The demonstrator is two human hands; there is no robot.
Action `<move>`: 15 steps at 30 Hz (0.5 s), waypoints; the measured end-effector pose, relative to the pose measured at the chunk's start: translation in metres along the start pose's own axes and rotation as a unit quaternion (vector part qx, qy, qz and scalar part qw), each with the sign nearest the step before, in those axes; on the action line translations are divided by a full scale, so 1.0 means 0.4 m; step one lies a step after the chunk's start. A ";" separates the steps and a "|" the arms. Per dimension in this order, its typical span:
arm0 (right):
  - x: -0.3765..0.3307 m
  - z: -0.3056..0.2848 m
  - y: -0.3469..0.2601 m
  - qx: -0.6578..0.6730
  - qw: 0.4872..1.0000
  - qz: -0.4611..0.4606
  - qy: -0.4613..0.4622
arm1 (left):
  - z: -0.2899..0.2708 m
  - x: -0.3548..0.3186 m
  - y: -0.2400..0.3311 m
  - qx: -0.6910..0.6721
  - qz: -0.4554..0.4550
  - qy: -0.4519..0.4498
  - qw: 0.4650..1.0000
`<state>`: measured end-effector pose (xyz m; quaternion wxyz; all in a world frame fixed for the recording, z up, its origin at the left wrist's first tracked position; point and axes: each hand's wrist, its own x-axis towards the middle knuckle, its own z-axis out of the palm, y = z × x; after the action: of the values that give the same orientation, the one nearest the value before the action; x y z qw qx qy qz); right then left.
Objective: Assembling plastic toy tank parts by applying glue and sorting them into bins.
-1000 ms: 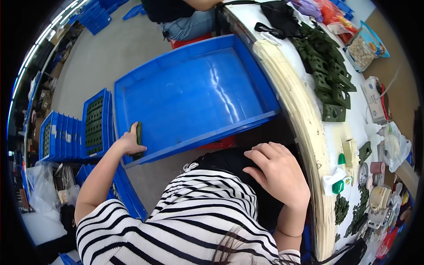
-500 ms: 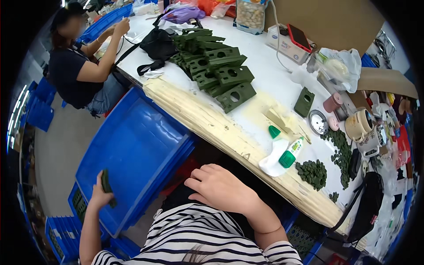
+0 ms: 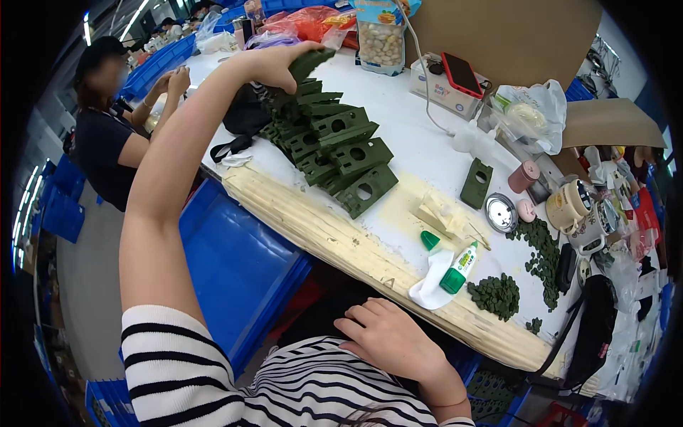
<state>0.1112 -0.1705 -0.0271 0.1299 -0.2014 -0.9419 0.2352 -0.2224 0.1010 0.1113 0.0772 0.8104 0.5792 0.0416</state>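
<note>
My left hand is stretched out over the far end of the pile, its fingers closed on a dark green plastic part. Below it, a pile of similar green parts with round holes lies in overlapping rows on the white table. My right hand rests over my lap near the table's padded edge, holding nothing, with its fingers loosely bent and a little apart. Another such green part lies alone to the right of the pile.
A blue bin stands beside the table's near left side. On the table are a green-and-white glue bottle, small green pieces, a round metal lid, mugs and a red phone. A person sits at the left.
My left hand has swung up from the blue bin to the far end of the pile, carrying the green part. My right hand stays over my lap. The view has shifted slightly.
</note>
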 end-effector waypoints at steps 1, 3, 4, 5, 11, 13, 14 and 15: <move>-0.003 -0.010 0.002 -0.007 1.000 0.010 0.000 | 0.006 0.028 0.013 0.023 -0.008 -0.039 0.999; -0.005 -0.025 0.000 -0.021 0.999 0.031 -0.028 | 0.010 0.057 0.025 0.037 -0.023 -0.084 0.996; -0.005 -0.031 -0.003 -0.028 0.998 0.041 -0.044 | 0.006 0.064 0.026 0.026 -0.030 -0.092 0.995; -0.002 -0.037 -0.007 -0.027 0.997 0.046 -0.055 | -0.002 0.065 0.027 0.016 -0.039 -0.099 0.994; 0.019 -0.018 -0.026 -0.019 0.998 0.026 -0.048 | 0.003 0.045 -0.002 0.054 -0.020 -0.027 0.998; 0.031 -0.013 -0.036 -0.015 0.999 0.015 -0.047 | -0.004 0.036 0.007 0.045 -0.020 -0.007 0.999; 0.037 -0.013 -0.040 -0.016 0.999 0.015 -0.048 | -0.009 0.033 0.012 0.054 -0.016 -0.005 0.998; 0.039 -0.011 -0.044 -0.015 0.998 0.017 -0.052 | -0.009 0.030 0.019 0.062 -0.017 -0.003 0.998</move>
<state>0.0934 -0.1762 -0.0120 0.0737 -0.2073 -0.9473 0.2330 -0.2118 0.1104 0.1161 0.0293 0.8039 0.5940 0.0018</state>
